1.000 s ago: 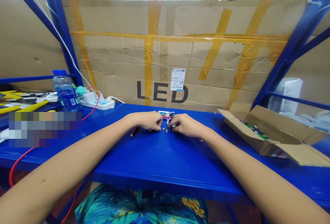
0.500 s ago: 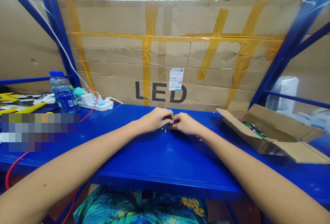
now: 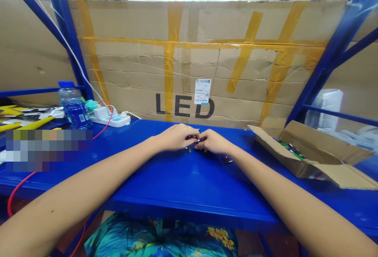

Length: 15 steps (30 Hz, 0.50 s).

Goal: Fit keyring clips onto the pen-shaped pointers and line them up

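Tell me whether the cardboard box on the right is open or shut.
Open: the cardboard box has its flaps spread outward, and small items show inside it.

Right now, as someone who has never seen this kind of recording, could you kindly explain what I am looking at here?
This is a single picture from a camera worn on a person's head, looking forward and down, so the two bare arms reaching in from the bottom are the wearer's own. The left hand and right hand meet over a blue shelf surface and pinch some small coloured parts between their fingertips; what the parts are is too small to tell. A few tiny metal pieces lie loose just below the hands. Behind stands a taped cardboard sheet printed LED. To the right lies an open cardboard box. To the left are a water bottle and a white power strip with a red cable.
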Tool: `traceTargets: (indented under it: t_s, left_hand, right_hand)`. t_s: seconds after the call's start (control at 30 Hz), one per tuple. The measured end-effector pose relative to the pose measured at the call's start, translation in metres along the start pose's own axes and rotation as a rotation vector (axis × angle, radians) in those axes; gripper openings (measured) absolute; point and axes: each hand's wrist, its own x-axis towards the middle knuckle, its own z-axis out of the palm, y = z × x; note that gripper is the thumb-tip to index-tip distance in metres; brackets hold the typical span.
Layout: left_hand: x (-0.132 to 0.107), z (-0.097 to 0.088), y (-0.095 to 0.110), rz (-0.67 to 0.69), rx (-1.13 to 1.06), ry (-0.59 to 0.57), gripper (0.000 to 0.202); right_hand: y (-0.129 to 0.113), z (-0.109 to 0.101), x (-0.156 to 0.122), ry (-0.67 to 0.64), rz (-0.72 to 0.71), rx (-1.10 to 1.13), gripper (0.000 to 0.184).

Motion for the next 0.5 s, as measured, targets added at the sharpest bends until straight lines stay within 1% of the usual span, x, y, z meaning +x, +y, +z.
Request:
traceTargets:
  t_s: [0.07,0.1,0.2,0.27,0.3,0.43,0.5]
  left_hand:
    - [-0.001,-0.003,-0.002,-0.073,0.018,-0.013,0.017]
    - [-0.002,-0.004,-0.004,-0.101,0.032,-0.038,0.017]
    - [-0.005,-0.006,-0.01,-0.128,0.055,-0.187,0.02]
    - [-0.006,-0.005,-0.014,-0.132,0.046,-0.287,0.023]
    - [-0.007,-0.004,-0.015,-0.134,0.037,-0.317,0.023]
    - [-0.006,0.001,-0.017,-0.12,-0.025,-0.344,0.02]
    - [-0.005,0.001,-0.016,-0.135,-0.039,-0.356,0.019]
  right_hand:
    - [0.0,0.0,0.0,0.001,0.01,-0.023,0.015]
    - [-0.001,-0.001,0.001,0.0,0.014,-0.028,0.019]
    - [-0.001,-0.001,0.0,-0.014,0.015,-0.048,0.029]
    - [-0.002,-0.002,0.0,-0.021,0.009,-0.078,0.032]
    - [-0.002,-0.002,0.0,-0.023,0.002,-0.093,0.032]
    - [-0.003,-0.002,-0.001,-0.031,-0.027,-0.127,0.03]
    - [-0.005,-0.002,-0.002,-0.032,-0.031,-0.147,0.029]
